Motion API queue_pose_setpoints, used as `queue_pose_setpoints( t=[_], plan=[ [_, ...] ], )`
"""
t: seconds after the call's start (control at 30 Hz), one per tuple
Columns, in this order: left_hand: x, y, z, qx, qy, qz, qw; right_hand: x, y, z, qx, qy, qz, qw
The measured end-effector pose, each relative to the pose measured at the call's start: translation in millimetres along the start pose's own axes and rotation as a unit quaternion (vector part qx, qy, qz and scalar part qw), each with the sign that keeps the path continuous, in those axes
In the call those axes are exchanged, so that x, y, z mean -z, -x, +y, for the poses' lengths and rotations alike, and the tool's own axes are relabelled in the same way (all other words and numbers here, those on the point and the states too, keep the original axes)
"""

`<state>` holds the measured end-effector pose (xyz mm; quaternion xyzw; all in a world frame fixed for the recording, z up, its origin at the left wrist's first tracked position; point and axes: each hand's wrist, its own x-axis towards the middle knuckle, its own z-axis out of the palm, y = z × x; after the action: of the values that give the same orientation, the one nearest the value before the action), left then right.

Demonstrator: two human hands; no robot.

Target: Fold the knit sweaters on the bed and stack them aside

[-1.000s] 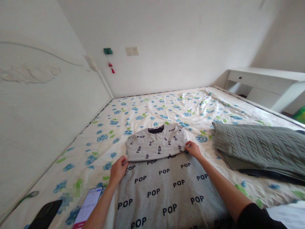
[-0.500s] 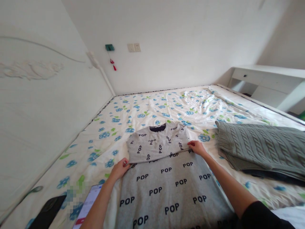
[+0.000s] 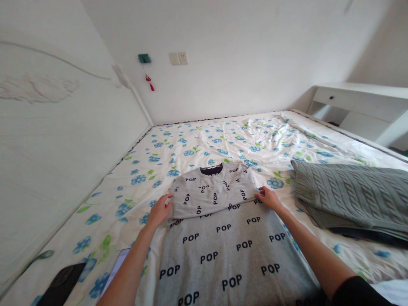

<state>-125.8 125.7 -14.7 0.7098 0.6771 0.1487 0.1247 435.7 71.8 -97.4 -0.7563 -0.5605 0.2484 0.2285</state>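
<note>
We have a grey sweater (image 3: 223, 250) printed with "POP" lying flat on the bed (image 3: 204, 144), its top part folded down over the body so that the dark collar (image 3: 211, 170) faces up at the far edge. Our left hand (image 3: 161, 209) rests at the left end of the fold, fingers laid over the edge of the folded part; whether its grip pinches the cloth or only presses on it, we cannot tell. Our right hand (image 3: 268, 198) sits at the right end of the fold, fingers curled at the edge there, and again we cannot tell whether its grip is closed on the cloth. Both hands touch the sweater, one at each corner of the folded part.

To the right, apart from the sweater, a green knit (image 3: 347, 191) lies folded on top of something dark. By our left forearm lie a phone (image 3: 113, 274) and, farther left, a black thing (image 3: 62, 287). The headboard (image 3: 57, 140) runs along the left, and a white table (image 3: 363, 104) stands beyond the bed on the right.
</note>
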Motion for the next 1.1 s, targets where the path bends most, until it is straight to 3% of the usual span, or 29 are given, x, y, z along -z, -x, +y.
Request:
queue_pose_setpoints(
  t=[0.17,0.3,0.43,0.7,0.83,0.93,1.1],
  plan=[
    [-17.2,-36,13,-0.048,-0.065,-0.014,0.997,6,1,8,0.095,0.042,-0.025,0.994],
    [-29.2,-55,12,-0.022,-0.104,-0.054,0.993,8,1,7,0.090,0.084,-0.005,0.992],
    [-30.6,-59,15,-0.005,-0.142,-0.028,0.989,14,0,6,0.078,0.139,0.008,0.987],
    [-22.1,-51,29,0.052,-0.167,-0.022,0.984,18,-2,8,0.023,0.171,-0.003,0.985],
    [-11.1,-44,44,-0.002,-0.189,0.006,0.982,20,-5,6,0.079,0.087,0.011,0.993],
    [-3.2,-27,45,-0.022,-0.175,-0.011,0.984,20,-8,5,0.084,-0.010,0.033,0.996],
    [-11.4,21,18,0.138,-0.050,-0.031,0.989,1,-6,0,0.079,-0.126,0.018,0.989]
  ],
)
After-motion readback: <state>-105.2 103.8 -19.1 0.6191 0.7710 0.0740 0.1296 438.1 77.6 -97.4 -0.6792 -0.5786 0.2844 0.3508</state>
